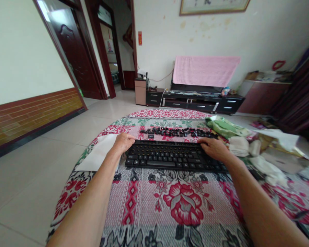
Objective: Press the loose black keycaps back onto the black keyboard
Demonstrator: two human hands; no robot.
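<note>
A black computer keyboard [167,164] lies on the patterned tablecloth [185,202] in front of me. Its lower rows carry keycaps, while the upper rows look partly bare. My left hand [124,142] is closed on its far left corner, thumb and fingers pinched at the edge. Further right, my right hand [214,148] grips the far edge, its fingers curled and partly hidden. Just beyond the keyboard, many loose black keycaps [179,132] lie in a long strip. One wider keycap [151,136] sits apart, nearer the keyboard.
A white sheet of paper [95,156] lies left, partly behind my left forearm. To the right are a green cloth or bag [228,127], crumpled white tissues [239,146] and an open box [285,159]. Past the table stands a low black TV cabinet [190,103] under a pink towel [206,70].
</note>
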